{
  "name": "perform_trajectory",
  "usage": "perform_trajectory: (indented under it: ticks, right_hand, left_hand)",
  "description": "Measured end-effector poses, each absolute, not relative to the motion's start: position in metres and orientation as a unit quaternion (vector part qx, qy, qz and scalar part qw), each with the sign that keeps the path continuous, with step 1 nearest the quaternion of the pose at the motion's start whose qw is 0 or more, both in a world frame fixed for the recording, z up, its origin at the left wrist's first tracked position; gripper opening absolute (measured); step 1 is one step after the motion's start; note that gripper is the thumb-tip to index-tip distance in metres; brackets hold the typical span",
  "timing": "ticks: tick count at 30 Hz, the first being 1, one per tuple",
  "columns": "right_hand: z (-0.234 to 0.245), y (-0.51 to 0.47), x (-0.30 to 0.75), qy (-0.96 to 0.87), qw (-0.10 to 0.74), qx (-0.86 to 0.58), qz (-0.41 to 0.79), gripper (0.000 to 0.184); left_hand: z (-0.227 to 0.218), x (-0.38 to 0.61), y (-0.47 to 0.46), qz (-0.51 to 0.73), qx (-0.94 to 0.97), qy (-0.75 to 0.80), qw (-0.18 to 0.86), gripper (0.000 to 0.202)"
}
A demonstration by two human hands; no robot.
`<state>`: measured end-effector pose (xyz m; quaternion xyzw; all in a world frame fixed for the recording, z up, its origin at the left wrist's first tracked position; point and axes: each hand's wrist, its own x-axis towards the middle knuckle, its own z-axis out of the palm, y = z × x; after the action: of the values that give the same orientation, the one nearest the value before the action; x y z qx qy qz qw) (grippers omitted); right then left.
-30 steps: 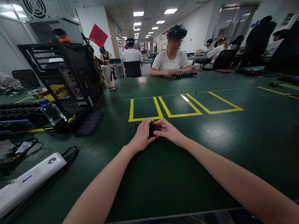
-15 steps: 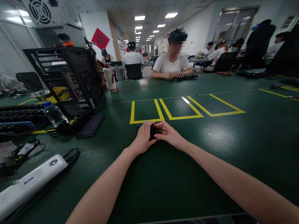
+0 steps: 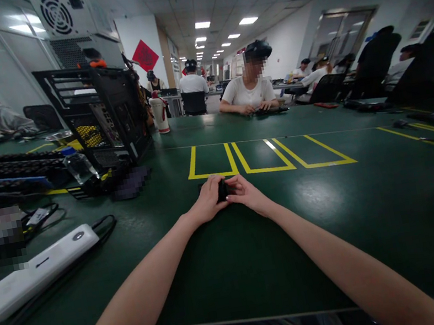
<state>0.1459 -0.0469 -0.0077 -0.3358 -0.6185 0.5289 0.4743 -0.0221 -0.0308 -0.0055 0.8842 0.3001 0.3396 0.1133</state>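
Observation:
Both of my arms reach forward over a dark green table [image 3: 233,255]. My left hand [image 3: 206,201] and my right hand [image 3: 246,191] meet at the table's middle, fingers curled round a small black object [image 3: 222,190] held between them. Most of that object is hidden by my fingers. Just beyond the hands lie three boxes marked in yellow tape [image 3: 266,155].
A white power strip [image 3: 38,270] with a black cable lies at the left. Behind it stand an open black computer case [image 3: 101,113], a water bottle [image 3: 77,165] and keyboards [image 3: 3,166]. A person in a white shirt [image 3: 250,92] sits across the table. Other people work around.
Between the first frame and now the view shifted slightly downward. My hands stay together on the small black object in the same place.

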Motion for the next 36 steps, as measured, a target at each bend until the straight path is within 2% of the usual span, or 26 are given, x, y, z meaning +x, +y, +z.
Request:
perform_trajectory:
  ticks: [4, 9, 14, 20, 32, 36]
  right_hand:
    - [-0.008, -0.047, 0.144, -0.62, 0.487, -0.374, 0.488, 0.025]
    - [-0.009, -0.043, 0.143, -0.616, 0.476, -0.388, 0.494, 0.033]
    - [-0.008, -0.046, 0.146, -0.621, 0.476, -0.341, 0.522, 0.037]
    - [-0.01, -0.045, 0.143, -0.622, 0.501, -0.376, 0.47, 0.024]
    - [-0.007, -0.05, 0.144, -0.621, 0.489, -0.337, 0.511, 0.035]
    - [-0.007, -0.052, 0.141, -0.622, 0.505, -0.367, 0.473, 0.027]
  left_hand:
    - [-0.005, -0.022, -0.031, 0.344, 0.881, 0.301, 0.12, 0.059]
    - [-0.005, -0.021, -0.031, 0.338, 0.884, 0.301, 0.114, 0.059]
    - [-0.006, -0.021, -0.029, 0.344, 0.884, 0.297, 0.105, 0.058]
    - [-0.009, -0.02, -0.027, 0.353, 0.884, 0.293, 0.095, 0.059]
    - [-0.007, -0.02, -0.03, 0.351, 0.878, 0.302, 0.119, 0.056]
    - [-0.005, -0.02, -0.03, 0.35, 0.878, 0.304, 0.122, 0.057]
